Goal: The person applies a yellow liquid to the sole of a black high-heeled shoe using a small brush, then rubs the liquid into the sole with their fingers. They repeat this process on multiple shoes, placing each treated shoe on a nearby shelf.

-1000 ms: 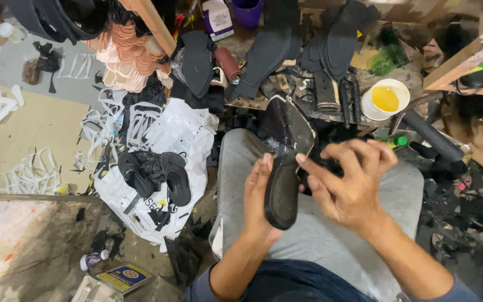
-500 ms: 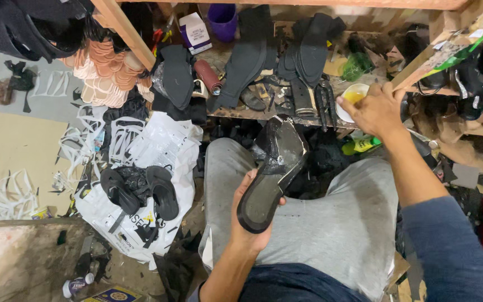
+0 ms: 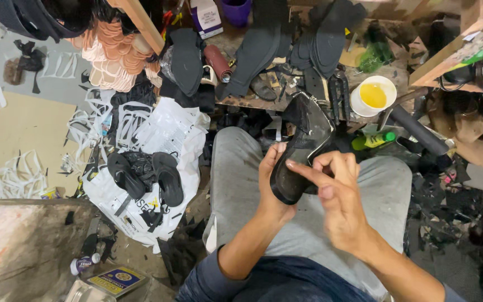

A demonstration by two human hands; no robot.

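I sit with grey trousers, holding a black shoe sole (image 3: 304,146) over my lap. My left hand (image 3: 273,178) grips it from the left side, heel end towards me. My right hand (image 3: 336,193) is over the sole's near end, index finger stretched out and touching its surface, nothing held in it. A white tub of yellow glue (image 3: 373,95) stands beyond the sole on the low workbench (image 3: 252,100).
Black soles and shoe uppers lie on the workbench. A white plastic bag (image 3: 157,168) with black sandals on it lies left of my knee. White cut-out scraps litter the floor at left. A green-capped bottle (image 3: 373,140) and a black roll lie at right.
My right hand came back from the glue tub to the sole, finger now on its surface. The left hand kept its hold on the sole.
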